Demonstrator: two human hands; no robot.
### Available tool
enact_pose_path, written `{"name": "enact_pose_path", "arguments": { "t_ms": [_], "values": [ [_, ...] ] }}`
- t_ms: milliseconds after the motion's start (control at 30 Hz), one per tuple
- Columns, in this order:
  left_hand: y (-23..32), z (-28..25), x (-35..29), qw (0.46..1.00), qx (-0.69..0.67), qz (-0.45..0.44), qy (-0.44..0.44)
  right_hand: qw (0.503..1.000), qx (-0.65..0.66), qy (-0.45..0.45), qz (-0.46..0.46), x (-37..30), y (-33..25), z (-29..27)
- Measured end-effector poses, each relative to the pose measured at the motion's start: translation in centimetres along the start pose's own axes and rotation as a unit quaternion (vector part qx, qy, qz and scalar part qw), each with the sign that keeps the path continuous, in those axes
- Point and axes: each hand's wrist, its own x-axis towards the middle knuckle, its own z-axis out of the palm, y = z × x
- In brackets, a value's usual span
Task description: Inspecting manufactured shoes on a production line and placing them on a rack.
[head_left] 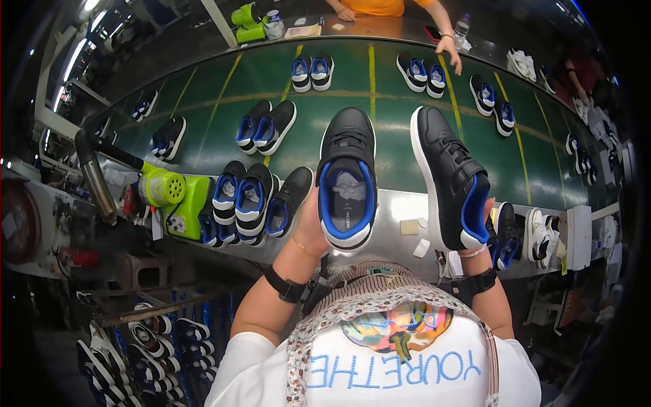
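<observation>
I hold up a pair of black shoes with blue linings and white soles. My left hand (310, 229) grips the left shoe (347, 146) from behind and below; its top faces me, with crumpled paper inside. My right hand (487, 209), mostly hidden, is wrapped round the right shoe (444, 159), which is tilted so its outer side and white sole edge show. The two shoes are apart, toes pointing away from me. Close to my left hand, a black shoe (290, 197) leans against a stack of similar shoes (251, 197) on the metal worktop (390, 210).
Beyond the worktop runs a green conveyor belt (352, 95) with yellow lines, carrying several pairs of shoes. A green hot-air blower (163, 186) with a metal nozzle stands at left. White shoes (540, 237) sit at right. Across the belt a person's hand (448, 53) reaches over it. Shoe racks (146, 346) stand lower left.
</observation>
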Motion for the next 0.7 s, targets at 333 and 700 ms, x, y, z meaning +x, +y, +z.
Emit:
{"name": "enact_pose_path", "arguments": {
  "t_ms": [333,700],
  "values": [
    [-1.8,1.1,1.4,0.993,-0.064,-0.053,0.086,0.964,0.131,0.176,0.152,2.0,4.2,2.8],
    [-2.2,0.3,1.5,0.989,-0.095,-0.051,0.101,0.950,0.210,0.155,0.170,2.5,5.8,3.7]
  ]
}}
